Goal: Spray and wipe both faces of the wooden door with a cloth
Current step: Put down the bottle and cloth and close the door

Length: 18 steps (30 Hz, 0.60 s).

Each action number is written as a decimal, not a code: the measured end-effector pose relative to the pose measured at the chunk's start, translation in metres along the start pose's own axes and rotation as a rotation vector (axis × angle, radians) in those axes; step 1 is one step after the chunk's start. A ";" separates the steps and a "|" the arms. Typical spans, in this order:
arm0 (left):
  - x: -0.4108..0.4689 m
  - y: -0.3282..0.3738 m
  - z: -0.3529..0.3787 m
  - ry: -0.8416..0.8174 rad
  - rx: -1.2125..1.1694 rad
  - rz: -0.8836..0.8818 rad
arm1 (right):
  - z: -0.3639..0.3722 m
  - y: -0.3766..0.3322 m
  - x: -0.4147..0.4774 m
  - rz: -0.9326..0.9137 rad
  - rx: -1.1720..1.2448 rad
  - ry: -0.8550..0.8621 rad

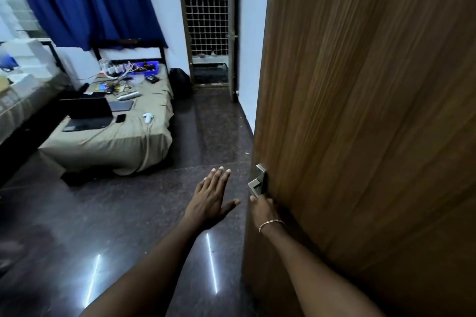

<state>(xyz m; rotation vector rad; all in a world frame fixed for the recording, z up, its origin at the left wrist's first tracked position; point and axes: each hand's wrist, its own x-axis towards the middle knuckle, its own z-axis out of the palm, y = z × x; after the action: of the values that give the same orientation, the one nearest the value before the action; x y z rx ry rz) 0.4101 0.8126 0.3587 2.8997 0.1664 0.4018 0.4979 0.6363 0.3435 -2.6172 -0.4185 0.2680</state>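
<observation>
The brown wooden door (pixel 360 110) fills the right half of the head view, its free edge facing me. A metal latch plate (pixel 258 183) sits on that edge. My right hand (pixel 262 210), with a chain bracelet at the wrist, grips the door edge just below the latch, fingers wrapped round the far side and hidden. My left hand (pixel 212 193) hovers flat over the floor to the left of the door edge, fingers spread, holding nothing. No cloth or spray bottle shows.
A low bed (pixel 123 136) with a tan sheet carries a laptop, phone, cables and a blue tray. Blue curtains (pixel 85 0) hang behind it. A mesh-screen door (pixel 206 20) stands open at the back. The dark polished floor (pixel 128 226) spreads between me and the bed.
</observation>
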 end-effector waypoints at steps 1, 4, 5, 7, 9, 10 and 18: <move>-0.013 -0.001 -0.002 0.008 -0.003 -0.020 | 0.005 -0.005 -0.010 -0.011 -0.007 -0.009; -0.052 -0.001 -0.006 0.014 -0.010 -0.084 | 0.019 -0.019 -0.038 -0.017 -0.020 -0.027; -0.066 0.000 -0.007 0.019 -0.012 -0.111 | 0.022 -0.023 -0.047 -0.018 -0.017 -0.039; -0.100 0.004 -0.010 0.021 -0.009 -0.175 | 0.031 -0.031 -0.067 -0.029 0.007 -0.071; -0.136 0.010 -0.012 0.023 -0.012 -0.228 | 0.041 -0.034 -0.087 -0.060 0.043 -0.098; -0.151 0.015 -0.012 0.019 -0.017 -0.251 | 0.045 -0.036 -0.095 -0.075 0.059 -0.110; -0.276 0.058 -0.023 0.006 0.004 -0.403 | 0.051 -0.061 -0.189 -0.186 0.018 -0.258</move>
<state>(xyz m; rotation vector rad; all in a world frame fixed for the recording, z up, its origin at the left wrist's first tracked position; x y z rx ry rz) 0.1448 0.7218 0.3227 2.7699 0.7358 0.3362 0.2927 0.6454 0.3504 -2.5114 -0.7389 0.5463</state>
